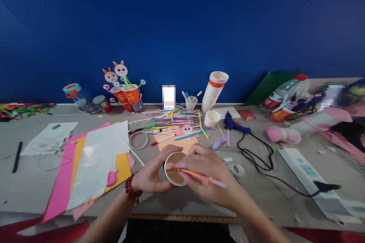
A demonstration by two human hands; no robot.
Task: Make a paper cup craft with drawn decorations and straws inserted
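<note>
My left hand (149,172) is wrapped round a paper cup (174,158), which is tilted so that its open mouth faces me. My right hand (207,171) grips a slim orange pen-like stick (196,175) with a pale rear end. The stick's front end reaches across the cup's mouth to the left inner side; whether it touches the wall I cannot tell. Beyond my hands lies a peach paper sheet (165,142). On it is a small white rabbit face (187,128) with orange-edged ears.
Coloured paper sheets (94,163) lie to the left, near a tape roll (138,140). At the back stand decorated rabbit cups (131,94) and a stack of paper cups (213,90). A glue gun (234,124) with its cable and a power strip (308,176) are on the right.
</note>
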